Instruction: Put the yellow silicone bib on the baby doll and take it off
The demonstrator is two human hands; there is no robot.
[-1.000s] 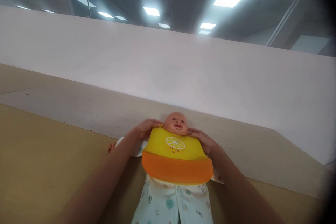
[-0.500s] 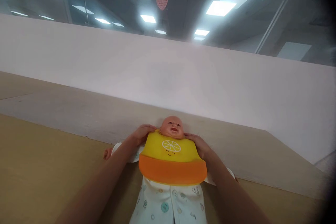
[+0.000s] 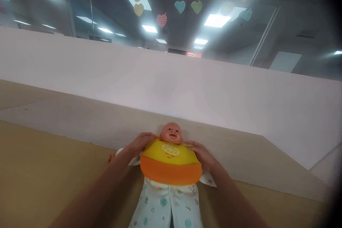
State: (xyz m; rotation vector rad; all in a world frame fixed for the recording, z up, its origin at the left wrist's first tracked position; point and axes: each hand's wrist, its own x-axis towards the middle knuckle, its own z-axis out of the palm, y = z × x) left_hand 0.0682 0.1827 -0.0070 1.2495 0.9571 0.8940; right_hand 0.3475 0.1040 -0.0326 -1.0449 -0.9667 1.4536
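A baby doll point(image 3: 171, 132) lies face up in white printed clothes point(image 3: 160, 201). Over its chest is a yellow bib point(image 3: 157, 151) with a lemon-slice print and an orange pocket along the bottom. My left hand point(image 3: 141, 143) is at the bib's upper left edge, its fingers closed on the border near the doll's neck. At the upper right edge, my right hand point(image 3: 204, 155) rests with fingers stretched out and slightly apart, their tips by the doll's shoulder. The back of the neck and the bib's fastening are hidden.
Under the doll is a tan surface point(image 3: 40, 171), with a greyish raised ledge point(image 3: 88, 117) behind it. A white wall point(image 3: 120, 71) rises beyond. Above stands a glass pane point(image 3: 114, 17) with several heart-shaped notes and ceiling-light reflections.
The view has tilted up, showing more heart notes. My right hand's fingers have come slightly away from the doll's neck and spread; my left hand stays at the bib's edge.
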